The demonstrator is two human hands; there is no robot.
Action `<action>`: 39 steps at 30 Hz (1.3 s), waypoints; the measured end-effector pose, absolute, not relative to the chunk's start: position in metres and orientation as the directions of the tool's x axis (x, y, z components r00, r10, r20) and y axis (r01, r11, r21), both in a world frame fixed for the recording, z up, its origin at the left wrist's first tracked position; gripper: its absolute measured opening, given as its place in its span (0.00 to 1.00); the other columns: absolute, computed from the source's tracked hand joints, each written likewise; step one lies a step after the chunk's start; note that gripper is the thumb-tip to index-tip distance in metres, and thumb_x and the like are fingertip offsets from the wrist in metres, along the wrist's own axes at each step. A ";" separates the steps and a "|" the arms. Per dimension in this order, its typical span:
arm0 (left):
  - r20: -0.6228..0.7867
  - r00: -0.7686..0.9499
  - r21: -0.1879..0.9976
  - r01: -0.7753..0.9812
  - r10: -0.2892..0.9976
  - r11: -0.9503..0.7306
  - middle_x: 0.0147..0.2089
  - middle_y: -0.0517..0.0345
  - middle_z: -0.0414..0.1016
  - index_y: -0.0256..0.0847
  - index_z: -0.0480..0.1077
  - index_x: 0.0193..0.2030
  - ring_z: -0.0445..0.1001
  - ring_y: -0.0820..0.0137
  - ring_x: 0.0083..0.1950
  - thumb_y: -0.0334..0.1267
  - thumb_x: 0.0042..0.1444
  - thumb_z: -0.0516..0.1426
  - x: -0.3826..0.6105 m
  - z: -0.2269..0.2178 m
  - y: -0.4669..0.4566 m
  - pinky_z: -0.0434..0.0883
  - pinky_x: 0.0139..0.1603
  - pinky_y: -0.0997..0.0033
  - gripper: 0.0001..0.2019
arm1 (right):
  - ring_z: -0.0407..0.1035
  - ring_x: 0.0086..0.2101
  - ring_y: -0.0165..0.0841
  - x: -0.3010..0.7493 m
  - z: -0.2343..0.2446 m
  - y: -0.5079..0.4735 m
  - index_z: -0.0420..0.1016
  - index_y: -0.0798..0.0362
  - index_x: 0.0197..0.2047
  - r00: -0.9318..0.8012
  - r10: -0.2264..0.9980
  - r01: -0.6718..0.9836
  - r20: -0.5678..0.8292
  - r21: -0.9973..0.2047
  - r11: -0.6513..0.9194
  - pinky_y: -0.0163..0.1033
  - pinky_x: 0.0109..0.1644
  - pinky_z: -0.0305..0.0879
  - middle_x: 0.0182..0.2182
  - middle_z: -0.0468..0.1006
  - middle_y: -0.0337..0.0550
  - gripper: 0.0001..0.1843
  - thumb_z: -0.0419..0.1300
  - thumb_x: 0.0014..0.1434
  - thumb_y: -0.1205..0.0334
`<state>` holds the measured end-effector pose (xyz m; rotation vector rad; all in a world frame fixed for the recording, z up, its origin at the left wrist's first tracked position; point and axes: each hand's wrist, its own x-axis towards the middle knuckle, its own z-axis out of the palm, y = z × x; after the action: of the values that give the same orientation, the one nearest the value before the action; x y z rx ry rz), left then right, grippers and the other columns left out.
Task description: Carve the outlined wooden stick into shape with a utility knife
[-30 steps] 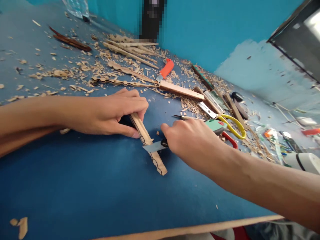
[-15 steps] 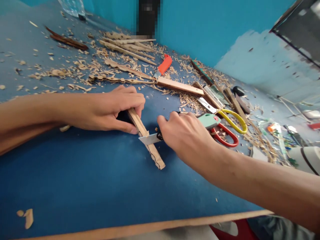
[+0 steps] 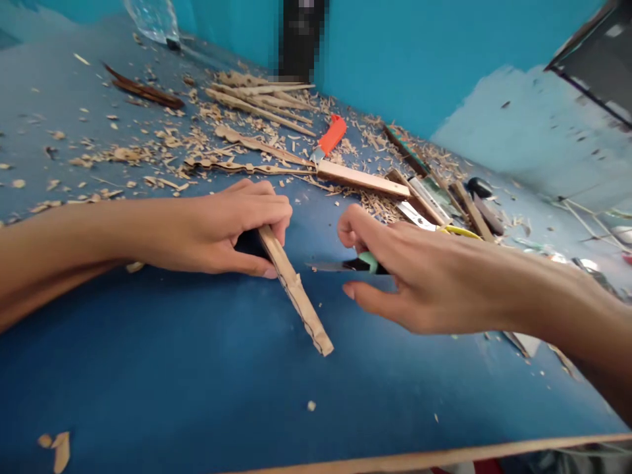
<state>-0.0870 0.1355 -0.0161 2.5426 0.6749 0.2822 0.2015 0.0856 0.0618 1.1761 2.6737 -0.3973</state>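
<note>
Fingers (image 3: 269, 209) of the left hand (image 3: 217, 230) are bent and pressed close together on the far side of a wooden strip (image 3: 309, 313), and its thumb lies against the near side, so the strip is pinched between them. At the right hand (image 3: 424, 280), the thumb and the index finger stand apart from each other, with a gap between their tips. In this gap one sees a knife (image 3: 353, 264), whose green handle enters under the palm and is held there; how the other fingers close on it I cannot tell, because they are mostly hidden. The blade points to the strip and is just beside it, without touching.

The strip goes out from under the left hand, slanting toward the near edge of the blue table (image 3: 197, 382). A dark wavy line follows its side, and a small sliver stands up near its middle. Whether its free end touches the table, I cannot say exactly.

Behind the hands lies a squared wooden piece (image 3: 363, 179), and near it an orange handle (image 3: 333, 135). Scissors (image 3: 417, 216) are partly covered by the right hand. Further away there are many wood shavings (image 3: 126, 155), a pile of thin sticks (image 3: 261, 108), a dark brown piece (image 3: 145, 92) and, close to the blue wall (image 3: 395, 59), a transparent bottle (image 3: 153, 20).
</note>
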 end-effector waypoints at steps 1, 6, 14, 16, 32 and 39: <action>0.077 0.850 0.514 0.415 0.521 -0.751 0.44 0.56 0.71 0.46 0.69 0.42 0.65 0.60 0.51 0.44 0.65 0.61 -0.087 -0.017 0.135 0.63 0.51 0.64 0.07 | 0.66 0.24 0.30 0.204 0.061 0.087 0.61 0.48 0.50 -0.688 0.671 0.725 -0.276 -0.222 0.652 0.37 0.28 0.51 0.29 0.72 0.33 0.11 0.56 0.72 0.53; 0.060 0.841 0.557 0.419 0.538 -0.717 0.43 0.56 0.73 0.48 0.70 0.40 0.67 0.58 0.48 0.47 0.63 0.63 -0.087 -0.015 0.134 0.64 0.48 0.61 0.09 | 0.66 0.30 0.27 0.205 0.047 0.095 0.66 0.46 0.48 -0.829 0.530 0.551 -0.178 -0.414 0.724 0.35 0.34 0.54 0.33 0.72 0.33 0.07 0.49 0.78 0.57; 0.044 0.833 0.572 0.432 0.551 -0.698 0.42 0.57 0.72 0.49 0.69 0.40 0.67 0.59 0.46 0.47 0.63 0.63 -0.087 -0.013 0.133 0.64 0.43 0.64 0.09 | 0.52 0.25 0.29 0.188 0.019 0.090 0.63 0.49 0.35 -0.857 0.515 0.509 -0.018 -0.188 0.840 0.40 0.31 0.45 0.26 0.61 0.31 0.18 0.47 0.79 0.55; 0.044 0.833 0.572 0.431 0.551 -0.698 0.41 0.57 0.72 0.49 0.69 0.39 0.67 0.60 0.45 0.48 0.63 0.63 -0.087 -0.013 0.132 0.64 0.42 0.64 0.09 | 0.50 0.24 0.28 0.186 0.015 0.091 0.62 0.49 0.34 -0.861 0.509 0.501 0.002 -0.165 0.849 0.40 0.30 0.44 0.25 0.60 0.31 0.20 0.47 0.79 0.54; 0.053 0.827 0.594 0.424 0.559 -0.684 0.38 0.61 0.72 0.49 0.69 0.39 0.67 0.60 0.45 0.44 0.61 0.65 -0.085 -0.011 0.129 0.64 0.46 0.64 0.09 | 0.52 0.23 0.28 0.183 0.013 0.097 0.64 0.50 0.32 -0.894 0.446 0.434 0.045 -0.156 0.887 0.41 0.29 0.44 0.24 0.61 0.31 0.20 0.50 0.79 0.57; 0.057 0.822 0.597 0.426 0.566 -0.680 0.38 0.60 0.73 0.49 0.69 0.39 0.67 0.60 0.45 0.43 0.61 0.66 -0.086 -0.012 0.129 0.64 0.46 0.64 0.09 | 0.51 0.23 0.30 0.181 0.013 0.096 0.64 0.50 0.30 -0.917 0.390 0.389 0.084 -0.032 0.921 0.42 0.29 0.44 0.23 0.62 0.32 0.23 0.48 0.79 0.57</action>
<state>-0.0864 0.1291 -0.0122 2.4208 0.7277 0.3184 0.1811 0.0962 0.0134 0.6430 3.1659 -0.0238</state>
